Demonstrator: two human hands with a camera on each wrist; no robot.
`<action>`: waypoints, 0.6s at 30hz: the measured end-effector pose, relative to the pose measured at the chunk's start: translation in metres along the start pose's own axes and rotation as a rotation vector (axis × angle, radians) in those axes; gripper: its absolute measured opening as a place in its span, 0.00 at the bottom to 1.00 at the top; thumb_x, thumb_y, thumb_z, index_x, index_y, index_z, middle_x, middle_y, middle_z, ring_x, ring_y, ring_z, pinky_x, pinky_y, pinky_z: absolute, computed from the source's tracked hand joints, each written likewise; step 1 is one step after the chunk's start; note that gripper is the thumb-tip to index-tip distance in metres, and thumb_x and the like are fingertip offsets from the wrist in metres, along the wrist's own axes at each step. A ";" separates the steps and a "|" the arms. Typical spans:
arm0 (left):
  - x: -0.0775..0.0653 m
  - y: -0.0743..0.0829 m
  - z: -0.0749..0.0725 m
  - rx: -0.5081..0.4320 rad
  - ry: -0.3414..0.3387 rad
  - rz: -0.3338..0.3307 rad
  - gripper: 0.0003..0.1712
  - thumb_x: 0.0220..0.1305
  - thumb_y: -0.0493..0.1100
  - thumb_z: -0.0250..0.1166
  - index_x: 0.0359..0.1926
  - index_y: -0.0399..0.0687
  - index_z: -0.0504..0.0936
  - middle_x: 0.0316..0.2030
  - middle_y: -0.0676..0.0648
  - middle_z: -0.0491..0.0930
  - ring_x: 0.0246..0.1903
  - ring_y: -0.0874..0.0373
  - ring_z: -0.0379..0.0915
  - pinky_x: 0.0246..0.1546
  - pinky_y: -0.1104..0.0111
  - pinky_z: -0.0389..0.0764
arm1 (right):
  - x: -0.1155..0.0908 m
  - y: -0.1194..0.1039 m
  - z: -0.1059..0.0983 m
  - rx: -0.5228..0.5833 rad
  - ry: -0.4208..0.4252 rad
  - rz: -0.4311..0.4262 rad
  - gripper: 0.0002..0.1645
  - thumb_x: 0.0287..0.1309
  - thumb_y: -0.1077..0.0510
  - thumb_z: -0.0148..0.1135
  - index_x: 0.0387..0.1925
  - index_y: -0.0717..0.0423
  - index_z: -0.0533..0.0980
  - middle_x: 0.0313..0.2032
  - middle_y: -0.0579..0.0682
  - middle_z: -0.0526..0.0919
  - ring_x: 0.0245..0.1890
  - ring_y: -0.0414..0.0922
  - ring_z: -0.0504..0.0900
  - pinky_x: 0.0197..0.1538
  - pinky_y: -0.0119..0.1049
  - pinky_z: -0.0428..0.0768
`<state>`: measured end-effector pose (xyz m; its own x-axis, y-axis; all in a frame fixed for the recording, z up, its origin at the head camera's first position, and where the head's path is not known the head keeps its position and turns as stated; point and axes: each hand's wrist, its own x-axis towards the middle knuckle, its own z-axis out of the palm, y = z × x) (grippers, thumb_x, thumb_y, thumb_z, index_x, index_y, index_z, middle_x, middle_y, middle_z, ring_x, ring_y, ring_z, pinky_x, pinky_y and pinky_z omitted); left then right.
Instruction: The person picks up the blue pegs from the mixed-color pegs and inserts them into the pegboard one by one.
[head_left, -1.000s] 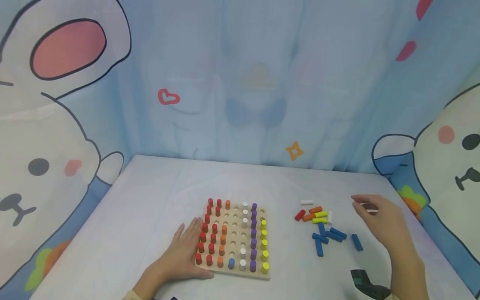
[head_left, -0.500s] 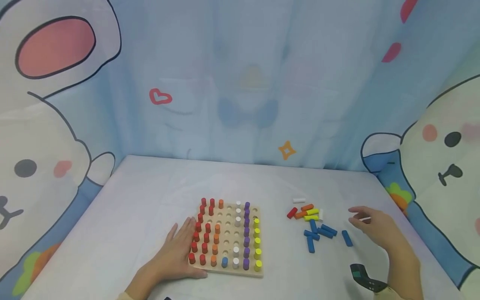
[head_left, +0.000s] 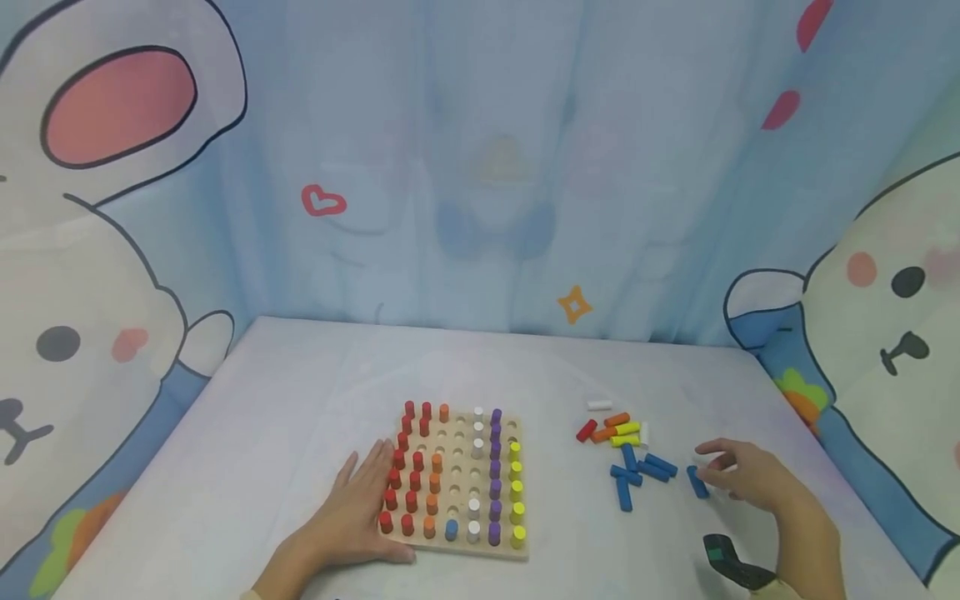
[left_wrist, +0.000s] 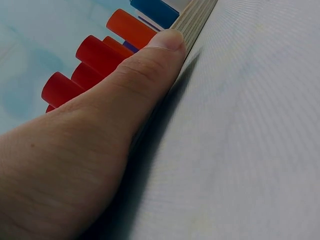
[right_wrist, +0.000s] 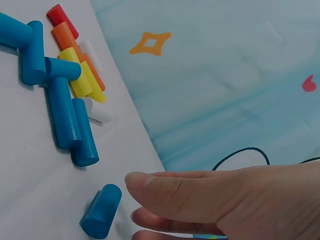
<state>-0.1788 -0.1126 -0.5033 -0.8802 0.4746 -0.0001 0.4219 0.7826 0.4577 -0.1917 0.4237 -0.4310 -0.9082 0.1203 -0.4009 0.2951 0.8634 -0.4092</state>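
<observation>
Board (head_left: 465,482): flat on the white table (head_left: 315,383); call it the centre of a clock, 12 pointing away from me; pegs stand in colour columns with vacant holes between; one standing blue peg (head_left: 452,531) near 6 o'clock.
Left hand (head_left: 348,521): between 8 and 9 o'clock; fingers straight along the board's side, thumb on its near edge; holding no peg.
Right hand (head_left: 750,475): at 3 o'clock; fingers loosely bent, a fairly narrow pinch with nothing seen in it.
Lone peg (right_wrist: 101,212): blue, lying on its side at 3 o'clock, just beside my right thumb; my wrist view shows a slight gap.
Blue pile (head_left: 653,472): five pegs, also towards 3 o'clock, nearer the board.
Colour pile (head_left: 626,428): between 2 and 3 o'clock.
Roll risk: the lone peg is round; a one-sided thumb nudge could send it off, perhaps into the blue pile.
Board risk: a hard left push might slide it and jolt the upright pegs.
</observation>
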 end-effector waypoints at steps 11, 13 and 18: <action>-0.005 0.000 0.003 0.011 -0.015 -0.006 0.80 0.31 0.85 0.61 0.75 0.42 0.40 0.75 0.45 0.42 0.75 0.50 0.33 0.72 0.47 0.34 | 0.007 0.004 0.012 0.009 -0.045 0.054 0.33 0.55 0.48 0.66 0.55 0.65 0.70 0.37 0.56 0.79 0.34 0.44 0.77 0.36 0.40 0.82; -0.005 0.000 0.002 0.017 -0.015 -0.005 0.80 0.31 0.85 0.60 0.75 0.42 0.39 0.75 0.45 0.41 0.75 0.51 0.33 0.72 0.47 0.33 | 0.006 0.003 0.012 -0.003 -0.044 0.040 0.32 0.55 0.48 0.66 0.55 0.64 0.71 0.37 0.55 0.79 0.33 0.44 0.77 0.34 0.39 0.80; -0.003 0.001 0.000 0.021 -0.008 -0.002 0.81 0.31 0.86 0.60 0.75 0.42 0.38 0.75 0.45 0.41 0.75 0.51 0.32 0.72 0.48 0.33 | 0.004 -0.001 0.008 -0.019 -0.035 0.007 0.28 0.56 0.51 0.65 0.53 0.64 0.72 0.36 0.54 0.78 0.32 0.44 0.77 0.33 0.38 0.79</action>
<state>-0.1756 -0.1131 -0.5023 -0.8796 0.4757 -0.0080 0.4242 0.7919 0.4393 -0.1928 0.4193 -0.4389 -0.8951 0.1092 -0.4324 0.2953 0.8716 -0.3912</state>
